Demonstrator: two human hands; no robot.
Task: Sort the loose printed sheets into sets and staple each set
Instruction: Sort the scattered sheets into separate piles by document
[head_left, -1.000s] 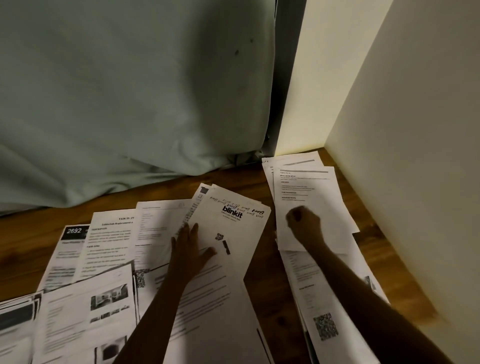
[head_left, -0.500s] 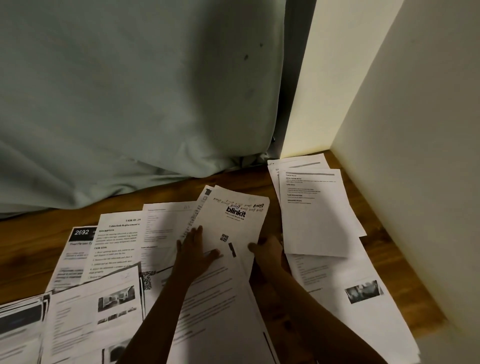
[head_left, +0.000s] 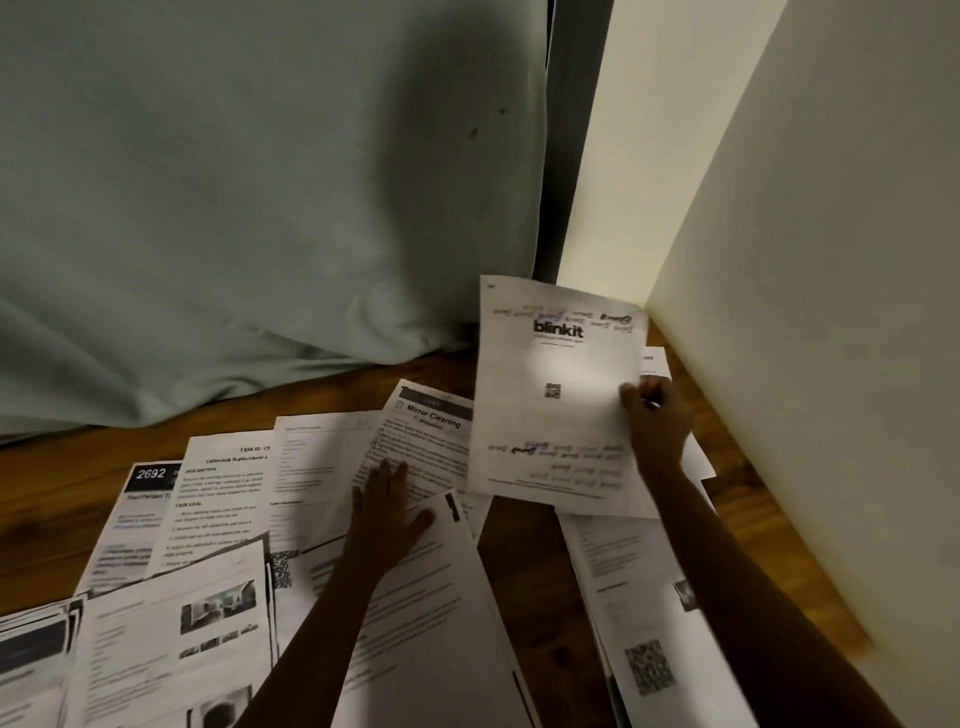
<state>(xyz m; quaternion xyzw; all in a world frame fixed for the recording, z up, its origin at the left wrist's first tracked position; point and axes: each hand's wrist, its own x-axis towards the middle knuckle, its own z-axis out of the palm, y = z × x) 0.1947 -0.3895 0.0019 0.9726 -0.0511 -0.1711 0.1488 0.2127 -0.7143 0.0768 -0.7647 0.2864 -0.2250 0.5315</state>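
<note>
My right hand (head_left: 655, 426) pinches the right edge of a "blinkit" sheet (head_left: 550, 395) and holds it lifted above the right pile of sheets (head_left: 644, 613). My left hand (head_left: 387, 512) lies flat with straight fingers on the overlapping sheets in the middle. Just beyond its fingertips a "Mirror Cleaning" sheet (head_left: 434, 431) lies uncovered. Further left are a "Task ID" sheet (head_left: 223, 499) and a sheet headed "2692" (head_left: 145, 499). More printed sheets with photos (head_left: 171, 639) spread over the wooden floor at lower left. No stapler shows.
A pale green cloth-covered mattress (head_left: 234, 197) rises behind the papers. White walls (head_left: 810, 312) close off the right side and form a corner. A strip of bare wooden floor (head_left: 524, 566) runs between the middle spread and the right pile.
My right hand left the right pile, took the blinkit sheet by its edge and lifted it up and to the right, uncovering the Mirror Cleaning sheet. My left hand stayed flat on the papers.
</note>
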